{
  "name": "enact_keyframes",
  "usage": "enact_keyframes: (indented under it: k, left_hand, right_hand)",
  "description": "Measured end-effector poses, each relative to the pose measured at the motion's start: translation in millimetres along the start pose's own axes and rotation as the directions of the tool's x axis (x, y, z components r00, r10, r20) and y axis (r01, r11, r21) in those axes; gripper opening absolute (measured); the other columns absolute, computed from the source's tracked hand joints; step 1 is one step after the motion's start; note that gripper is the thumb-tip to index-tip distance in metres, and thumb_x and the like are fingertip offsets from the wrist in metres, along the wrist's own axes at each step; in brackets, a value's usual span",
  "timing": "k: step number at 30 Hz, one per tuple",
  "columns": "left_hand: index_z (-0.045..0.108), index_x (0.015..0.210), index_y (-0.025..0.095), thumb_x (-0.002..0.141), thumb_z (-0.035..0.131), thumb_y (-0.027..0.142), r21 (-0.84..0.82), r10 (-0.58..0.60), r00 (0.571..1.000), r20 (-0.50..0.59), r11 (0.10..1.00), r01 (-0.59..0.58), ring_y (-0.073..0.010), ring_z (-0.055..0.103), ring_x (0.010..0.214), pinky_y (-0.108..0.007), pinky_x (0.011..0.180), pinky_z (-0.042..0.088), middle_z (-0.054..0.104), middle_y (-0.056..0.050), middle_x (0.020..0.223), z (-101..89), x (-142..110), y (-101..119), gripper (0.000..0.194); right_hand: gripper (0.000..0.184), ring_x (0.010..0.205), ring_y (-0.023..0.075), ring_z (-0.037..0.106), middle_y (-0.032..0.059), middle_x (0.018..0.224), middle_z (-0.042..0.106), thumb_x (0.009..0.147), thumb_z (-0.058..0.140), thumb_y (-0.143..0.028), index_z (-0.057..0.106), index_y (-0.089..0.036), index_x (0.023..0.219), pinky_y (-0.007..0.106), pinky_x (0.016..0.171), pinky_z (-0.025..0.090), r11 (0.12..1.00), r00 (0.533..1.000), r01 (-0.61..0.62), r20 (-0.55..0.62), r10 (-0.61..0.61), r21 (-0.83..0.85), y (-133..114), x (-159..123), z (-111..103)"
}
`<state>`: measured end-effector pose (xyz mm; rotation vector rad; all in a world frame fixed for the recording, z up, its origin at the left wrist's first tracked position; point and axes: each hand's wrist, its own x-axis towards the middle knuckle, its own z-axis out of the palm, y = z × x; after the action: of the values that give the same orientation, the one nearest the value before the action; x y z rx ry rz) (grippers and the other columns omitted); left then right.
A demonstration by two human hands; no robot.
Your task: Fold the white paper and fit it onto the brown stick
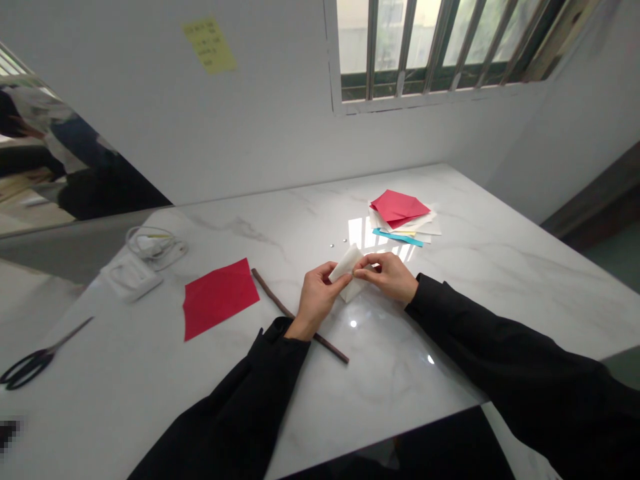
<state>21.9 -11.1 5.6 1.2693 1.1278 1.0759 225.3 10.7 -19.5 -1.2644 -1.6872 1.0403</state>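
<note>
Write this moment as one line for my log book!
left hand: pinching folded white paper | right hand: pinching same paper | nearby: brown stick, red paper sheet

A barred window (440,47) sits in the white wall (150,120) above the white marble table (500,280), with a mirror (75,167) at left.

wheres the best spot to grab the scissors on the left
Probably the scissors' black finger loops, coming from the near side with your left hand. They lie flat on the marble table with the loops toward you and the thin blades pointing away, so the loops look easiest to reach.
</note>
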Motion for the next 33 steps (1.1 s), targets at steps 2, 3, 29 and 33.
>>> enact_keyframes:
  k: [2,3,29,33]
  left_hand:
    - [0.080,0.090,0.017,0.072,0.093,0.046,-0.001,0.001,1.000,0.008,1.000,-0.001,-0.0156,0.061,0.066,-0.026,0.061,0.047,0.072,-0.001,0.077,-0.1,0,0,0.037]
    - [0.080,0.090,0.017,0.072,0.093,0.046,-0.001,0.000,1.000,0.011,1.000,0.000,-0.0153,0.061,0.066,-0.026,0.061,0.047,0.072,-0.001,0.076,-0.2,1,0,0.037]
    - [0.080,0.089,0.016,0.069,0.097,0.053,-0.054,0.008,0.999,-0.040,0.998,-0.010,-0.0134,0.056,0.068,-0.025,0.064,0.043,0.068,0.001,0.074,2.7,1,1,0.046]
    - [0.080,0.086,0.016,0.073,0.094,0.054,-0.041,0.023,0.999,-0.048,0.999,-0.025,-0.0127,0.053,0.067,-0.024,0.063,0.041,0.066,0.001,0.073,3.6,0,2,0.043]
  right_hand:
    - [0.028,0.062,0.0151,0.053,0.0017,0.071,0.071,0.085,0.081,-0.047,0.082,-0.019,0.087,0.028,0.060,0.041,1.000,1.000,0.001,-0.006,-0.001,-0.001,0,0,1]
    - [0.028,0.062,0.0151,0.053,0.0018,0.071,0.071,0.086,0.081,-0.047,0.082,-0.019,0.087,0.028,0.061,0.041,1.000,1.000,0.005,-0.008,-0.005,-0.001,0,0,1]
    - [0.027,0.061,0.0148,0.047,-0.0003,0.076,0.066,0.087,0.082,-0.047,0.072,-0.022,0.089,0.029,0.057,0.037,0.991,0.981,0.120,-0.160,-0.110,0.054,-3,-6,10]
    - [0.043,0.081,0.0190,0.062,0.0003,0.089,0.068,0.081,0.088,-0.050,0.056,-0.024,0.093,0.032,0.074,0.049,0.968,0.964,0.192,-0.214,-0.155,0.162,-2,-4,12]
